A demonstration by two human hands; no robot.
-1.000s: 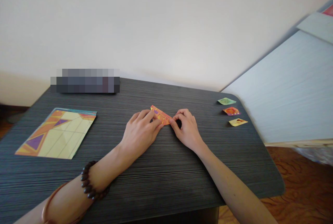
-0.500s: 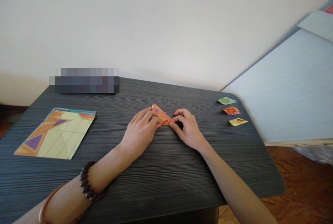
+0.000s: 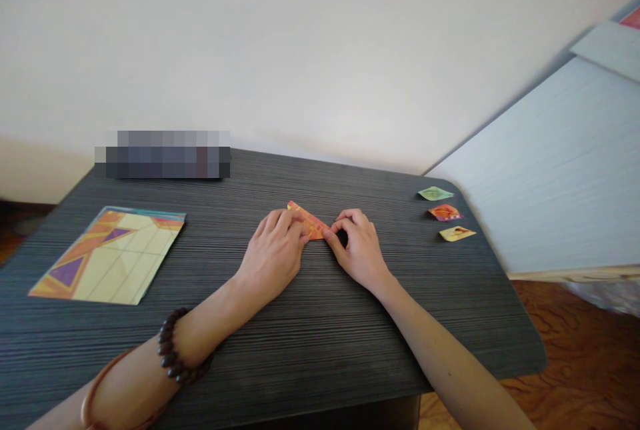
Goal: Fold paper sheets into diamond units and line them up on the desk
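Two hands meet at one small folded strip (image 3: 316,229) near the middle of the dark table (image 3: 310,343), its orange side up and slanting down from upper left to lower right. The left hand (image 3: 274,250) lies palm down, fingers bent and close together, thumb and forefinger closed on the strip's left part; some of the fingertips I can't see from here. The right hand (image 3: 361,247) has thumb and forefinger pinched together on the strip's lower right tip, with a rounded gap behind the pinch and its other fingers curled.

Compared with half a second ago, the left hand covers more of the strip: the purple patch that showed beside its fingers is now hidden, and the strip's upper end sits a little farther left. The right hand's pinch is almost in the same place.

On the left wrist is a beaded bracelet (image 3: 170,350). A stack of patterned sheets (image 3: 120,257) lies to the left, well apart from the hands. Over on the right, three folded pieces lie in a row: green (image 3: 436,194), red-orange (image 3: 445,213) and yellow (image 3: 457,235), the yellow one nearest me.
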